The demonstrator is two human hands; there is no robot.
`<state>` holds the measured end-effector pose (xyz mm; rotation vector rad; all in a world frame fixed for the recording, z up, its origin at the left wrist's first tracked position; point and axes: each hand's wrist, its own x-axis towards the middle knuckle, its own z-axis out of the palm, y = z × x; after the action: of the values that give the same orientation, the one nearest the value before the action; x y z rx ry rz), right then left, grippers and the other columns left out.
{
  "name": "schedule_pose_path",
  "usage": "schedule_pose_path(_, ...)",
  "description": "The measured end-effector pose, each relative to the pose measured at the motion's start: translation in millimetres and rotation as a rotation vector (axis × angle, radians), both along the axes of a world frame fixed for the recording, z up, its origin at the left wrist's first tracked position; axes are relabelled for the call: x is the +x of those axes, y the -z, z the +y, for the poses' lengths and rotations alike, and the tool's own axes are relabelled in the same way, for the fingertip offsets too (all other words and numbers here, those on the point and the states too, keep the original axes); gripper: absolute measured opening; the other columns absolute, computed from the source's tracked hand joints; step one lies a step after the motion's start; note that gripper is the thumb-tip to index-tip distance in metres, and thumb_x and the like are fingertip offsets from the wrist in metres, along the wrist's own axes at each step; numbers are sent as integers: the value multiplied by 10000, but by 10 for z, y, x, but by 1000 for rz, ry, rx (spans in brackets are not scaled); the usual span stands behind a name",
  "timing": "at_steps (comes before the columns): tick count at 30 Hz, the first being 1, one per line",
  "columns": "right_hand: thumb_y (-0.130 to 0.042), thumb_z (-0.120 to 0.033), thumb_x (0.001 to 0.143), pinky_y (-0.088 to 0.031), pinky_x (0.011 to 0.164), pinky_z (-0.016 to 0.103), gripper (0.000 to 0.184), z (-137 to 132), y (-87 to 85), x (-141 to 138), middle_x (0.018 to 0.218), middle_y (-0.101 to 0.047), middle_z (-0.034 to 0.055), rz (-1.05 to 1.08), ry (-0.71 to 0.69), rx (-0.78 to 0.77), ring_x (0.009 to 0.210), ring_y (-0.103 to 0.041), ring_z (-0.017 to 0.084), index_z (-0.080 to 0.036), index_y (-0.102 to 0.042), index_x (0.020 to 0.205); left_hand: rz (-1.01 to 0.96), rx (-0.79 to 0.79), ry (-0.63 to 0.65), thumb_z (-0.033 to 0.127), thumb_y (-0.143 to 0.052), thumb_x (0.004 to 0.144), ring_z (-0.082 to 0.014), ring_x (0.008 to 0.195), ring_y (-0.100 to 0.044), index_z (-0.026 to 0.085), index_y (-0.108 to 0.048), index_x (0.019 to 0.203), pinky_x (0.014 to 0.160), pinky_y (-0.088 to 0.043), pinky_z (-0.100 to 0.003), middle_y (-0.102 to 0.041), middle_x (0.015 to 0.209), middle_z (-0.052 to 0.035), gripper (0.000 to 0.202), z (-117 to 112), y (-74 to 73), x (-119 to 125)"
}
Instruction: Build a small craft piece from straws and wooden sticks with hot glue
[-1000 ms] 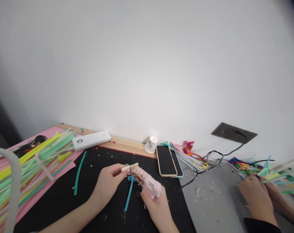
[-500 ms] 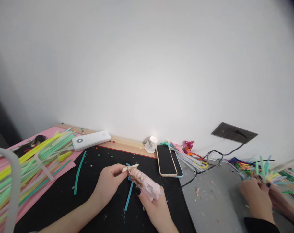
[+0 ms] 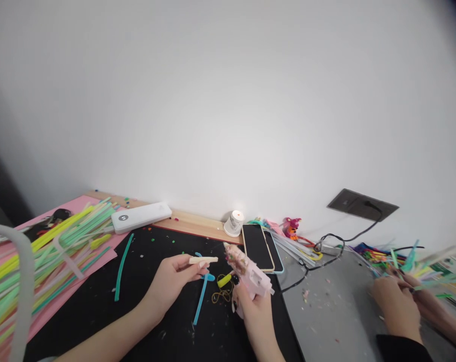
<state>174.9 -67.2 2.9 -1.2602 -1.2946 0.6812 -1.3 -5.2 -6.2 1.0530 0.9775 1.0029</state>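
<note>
Between the thumb and fingers of my left hand (image 3: 171, 281) is a short cream-coloured pipe cleaner piece (image 3: 203, 260), held level over the black mat (image 3: 148, 322). My right hand (image 3: 254, 306) grips a pale pink hot glue gun (image 3: 250, 274), its stained nozzle pointing up and left, a short gap from the piece. Under the hands lie a blue pipe cleaner shape (image 3: 200, 301), a small yellow-green piece (image 3: 224, 280) and a thin brownish-gold loop (image 3: 220, 297). A teal pipe cleaner (image 3: 123, 266) rests farther left.
Bundled pipe cleaners (image 3: 62, 256) cover pink paper at left, near a white oblong device (image 3: 142, 217). By the wall stand a paper cup (image 3: 234, 223), phones (image 3: 257, 247) and a pink-orange figure (image 3: 291, 228). A black cable (image 3: 339, 254) crosses rightward. Another person's hands (image 3: 399, 301) work at right.
My right hand has moved the glue gun right, away from the cream piece. The yellow-green piece and brownish-gold loop now show on the mat. My left hand has barely moved.
</note>
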Motion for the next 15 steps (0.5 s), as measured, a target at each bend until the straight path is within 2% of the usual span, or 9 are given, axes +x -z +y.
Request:
schedule_pose_path(2, -583, -292, 808, -521, 864, 375, 408, 9, -6, 17, 1073, -687, 144, 25, 12, -37, 1052, -611, 274, -125, -610, 1179, -51, -41, -1, 364, -692, 684, -254, 870, -686, 124, -724, 863, 797, -530, -336, -749, 859, -100, 300, -19, -6, -4)
schedule_pose_path(8, -593, -222, 785, -479, 929, 399, 366, 6, -96, -38, 1129, -667, 127, -30, -111, -48, 1041, -618, 274, -145, -650, 1137, -157, -78, -33, 353, -686, 712, -263, 930, -674, 113, -720, 890, 856, -522, -361, -736, 947, -128, 301, -49, -37, -3)
schedule_pose_path(12, -560, -174, 795, -467, 941, 393, 354, 19, -50, -43, 1125, -670, 113, -72, -135, -51, 1036, -620, 262, -151, -647, 1138, -177, -75, -34, 334, -689, 712, -247, 910, -680, 114, -720, 902, 851, -529, -345, -740, 939, -119, 292, -49, -47, 0)
schedule_pose_path(15, -581, -158, 776, -512, 866, 347, 324, 16, 0, -44, 1031, -705, 109, -105, -102, -40, 939, -655, 251, -137, -671, 1087, -169, -59, -28, 333, -681, 721, -240, 917, -678, 123, -722, 906, 855, -527, -339, -741, 947, -109, 283, -46, -31, -7)
